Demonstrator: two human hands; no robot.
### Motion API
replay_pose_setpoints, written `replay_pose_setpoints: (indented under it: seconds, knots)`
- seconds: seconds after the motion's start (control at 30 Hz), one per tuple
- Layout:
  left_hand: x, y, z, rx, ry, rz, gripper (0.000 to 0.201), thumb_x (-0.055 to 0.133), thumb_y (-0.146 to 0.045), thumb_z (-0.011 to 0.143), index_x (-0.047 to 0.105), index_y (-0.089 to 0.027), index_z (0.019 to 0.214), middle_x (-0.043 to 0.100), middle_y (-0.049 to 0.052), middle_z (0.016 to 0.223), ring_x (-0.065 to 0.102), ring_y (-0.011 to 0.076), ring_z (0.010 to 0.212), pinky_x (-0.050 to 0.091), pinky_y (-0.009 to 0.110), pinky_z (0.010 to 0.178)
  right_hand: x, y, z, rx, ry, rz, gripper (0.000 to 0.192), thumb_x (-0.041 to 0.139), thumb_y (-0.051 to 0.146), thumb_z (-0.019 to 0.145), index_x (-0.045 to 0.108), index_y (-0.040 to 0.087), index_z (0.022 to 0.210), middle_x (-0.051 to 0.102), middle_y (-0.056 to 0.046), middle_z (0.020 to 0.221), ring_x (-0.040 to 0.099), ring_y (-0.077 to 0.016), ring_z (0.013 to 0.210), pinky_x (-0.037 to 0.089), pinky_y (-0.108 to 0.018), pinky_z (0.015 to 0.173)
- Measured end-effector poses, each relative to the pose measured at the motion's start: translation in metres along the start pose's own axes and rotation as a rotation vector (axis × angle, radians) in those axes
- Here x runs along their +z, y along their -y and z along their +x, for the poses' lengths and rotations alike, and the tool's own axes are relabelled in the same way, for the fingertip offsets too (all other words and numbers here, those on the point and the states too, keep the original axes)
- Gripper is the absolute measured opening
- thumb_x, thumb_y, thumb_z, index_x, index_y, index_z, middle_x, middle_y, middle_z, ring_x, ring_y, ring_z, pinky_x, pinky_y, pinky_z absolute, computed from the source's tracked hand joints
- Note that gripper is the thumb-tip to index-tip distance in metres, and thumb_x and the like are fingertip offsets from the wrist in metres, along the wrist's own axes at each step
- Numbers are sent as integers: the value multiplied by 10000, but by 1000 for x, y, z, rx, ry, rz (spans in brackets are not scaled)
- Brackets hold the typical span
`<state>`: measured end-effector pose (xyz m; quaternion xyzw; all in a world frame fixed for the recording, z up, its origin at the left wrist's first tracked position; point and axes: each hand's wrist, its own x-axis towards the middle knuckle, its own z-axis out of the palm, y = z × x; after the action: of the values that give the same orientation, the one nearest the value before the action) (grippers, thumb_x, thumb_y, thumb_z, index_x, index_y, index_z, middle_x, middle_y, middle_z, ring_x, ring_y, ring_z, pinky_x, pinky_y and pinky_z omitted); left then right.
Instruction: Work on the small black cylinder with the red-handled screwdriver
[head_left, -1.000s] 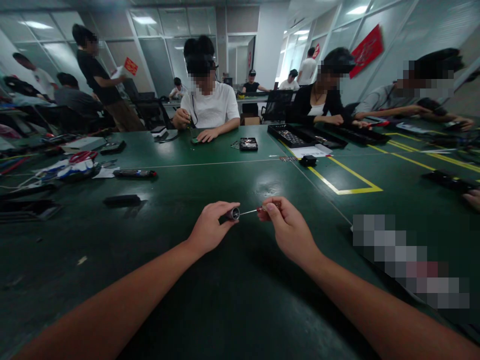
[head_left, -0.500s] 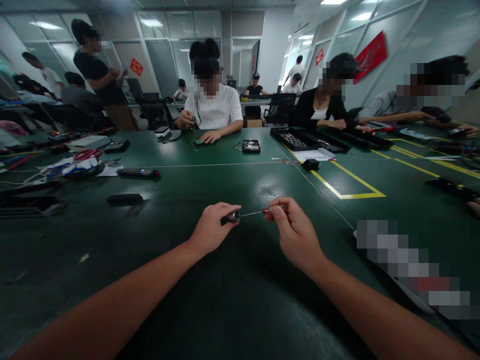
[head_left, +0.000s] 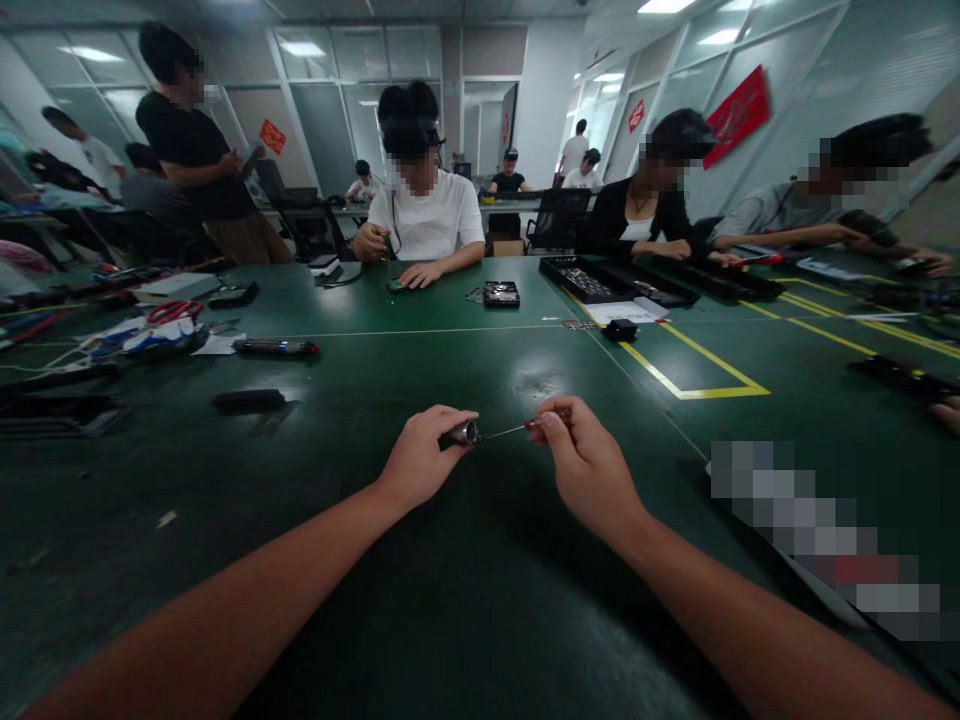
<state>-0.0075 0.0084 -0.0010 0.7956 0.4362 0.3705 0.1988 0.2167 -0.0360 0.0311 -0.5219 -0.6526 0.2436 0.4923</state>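
The left hand (head_left: 420, 462) still pinches a short silver metal cylinder (head_left: 463, 434). At its three o'clock, the right hand (head_left: 585, 465) grips a thin red-handled screwdriver (head_left: 525, 427). Its tip has closed on the cylinder's end, so the two look near engaged.

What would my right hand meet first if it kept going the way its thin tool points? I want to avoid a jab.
Probably the small silver metal cylinder pinched in the left hand: the right hand aims its thin red-handled screwdriver at the cylinder's end, apparently almost touching.
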Motion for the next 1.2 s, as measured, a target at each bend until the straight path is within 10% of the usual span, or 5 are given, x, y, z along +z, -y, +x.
replay_pose_setpoints:
  seconds: [0.5, 1.2]
  knots:
    - [-6, -7, 0, -83, 8, 35, 386, 675, -149, 897, 639, -216, 1276, 664, 66, 1257, 621, 238, 1178, 501, 449, 1058, -1, 8, 0, 42, -84, 73, 266, 476, 468, 1016, 601, 236, 1053, 682, -38, 853, 660, -207, 789, 516, -371, 744]
    - [-1, -37, 17, 21, 533, 476, 245, 531, -362, 964, 704, -257, 1103, 698, 48, 1081, 658, 255, 1003, 501, 364, 767, -3, -1, 4, 20, -132, 84, 262, 467, 450, 1016, 599, 231, 1074, 688, -43, 864, 652, -205, 789, 514, -387, 754]
